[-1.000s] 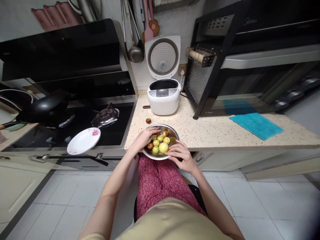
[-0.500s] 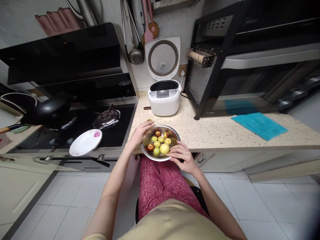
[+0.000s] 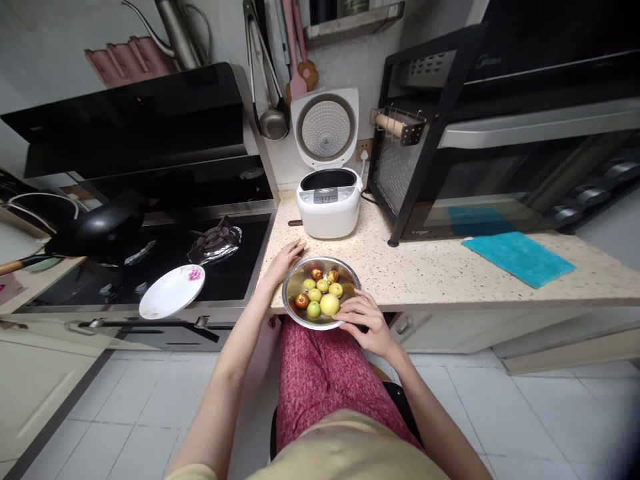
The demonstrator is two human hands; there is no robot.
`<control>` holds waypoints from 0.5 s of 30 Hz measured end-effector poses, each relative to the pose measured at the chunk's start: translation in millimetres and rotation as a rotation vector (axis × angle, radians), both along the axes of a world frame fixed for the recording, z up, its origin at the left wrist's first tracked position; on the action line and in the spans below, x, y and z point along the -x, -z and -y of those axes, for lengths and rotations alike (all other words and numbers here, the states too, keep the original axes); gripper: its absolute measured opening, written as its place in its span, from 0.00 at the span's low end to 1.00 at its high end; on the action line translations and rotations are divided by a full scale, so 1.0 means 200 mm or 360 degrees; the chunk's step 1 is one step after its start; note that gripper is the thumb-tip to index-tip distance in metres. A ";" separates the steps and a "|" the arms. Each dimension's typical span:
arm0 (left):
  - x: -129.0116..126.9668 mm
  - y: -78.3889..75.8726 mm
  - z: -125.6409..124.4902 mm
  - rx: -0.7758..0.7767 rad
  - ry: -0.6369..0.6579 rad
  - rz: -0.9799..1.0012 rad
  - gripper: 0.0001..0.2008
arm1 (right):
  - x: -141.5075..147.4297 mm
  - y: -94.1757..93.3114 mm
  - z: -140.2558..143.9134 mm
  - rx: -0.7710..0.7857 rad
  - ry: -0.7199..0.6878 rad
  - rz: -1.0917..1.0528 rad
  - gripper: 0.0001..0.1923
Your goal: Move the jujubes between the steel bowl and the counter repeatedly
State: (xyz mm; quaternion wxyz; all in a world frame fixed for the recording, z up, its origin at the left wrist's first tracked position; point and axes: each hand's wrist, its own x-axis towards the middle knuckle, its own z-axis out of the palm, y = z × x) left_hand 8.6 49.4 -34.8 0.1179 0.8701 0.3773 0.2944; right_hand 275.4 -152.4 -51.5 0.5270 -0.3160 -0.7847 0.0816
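Note:
A steel bowl (image 3: 293, 312) with several small green, yellow and reddish fruits (image 3: 329, 304) sits at the counter's front edge, partly over my lap. My right hand (image 3: 365, 320) grips the bowl's near right rim, thumb by the largest yellow fruit. My left hand (image 3: 284, 261) lies outside the bowl on the speckled counter (image 3: 425, 267), just left of the rim, fingers stretched toward the far side. It covers the spot where a loose reddish fruit lay, and that fruit is hidden.
A white rice cooker (image 3: 328, 200) stands with its lid up behind the bowl. To the left, a white flowered plate (image 3: 171, 291) overhangs the black hob (image 3: 150, 257), beside a black pan (image 3: 97, 228). A black oven rack (image 3: 440, 167) and blue cloth (image 3: 517, 257) are at right.
My left hand came out of the bowl and moved onto the counter to its left, covering the loose reddish fruit. My right hand stayed on the bowl's rim.

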 end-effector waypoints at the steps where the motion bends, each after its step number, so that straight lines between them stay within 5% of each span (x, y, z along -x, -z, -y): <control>1: 0.00 0.01 -0.01 0.0025 -0.0006 0.0025 0.23 | 0.00 0.00 0.00 0.0002 0.0002 0.0000 0.08; 8: 0.01 0.05 0.00 -0.0020 0.0042 0.0252 0.21 | 0.02 0.01 0.01 0.0043 0.0026 0.0007 0.08; 15: 0.04 -0.15 0.20 -0.0334 -0.0058 0.0364 0.20 | 0.01 0.00 0.01 0.0017 0.0012 0.0033 0.07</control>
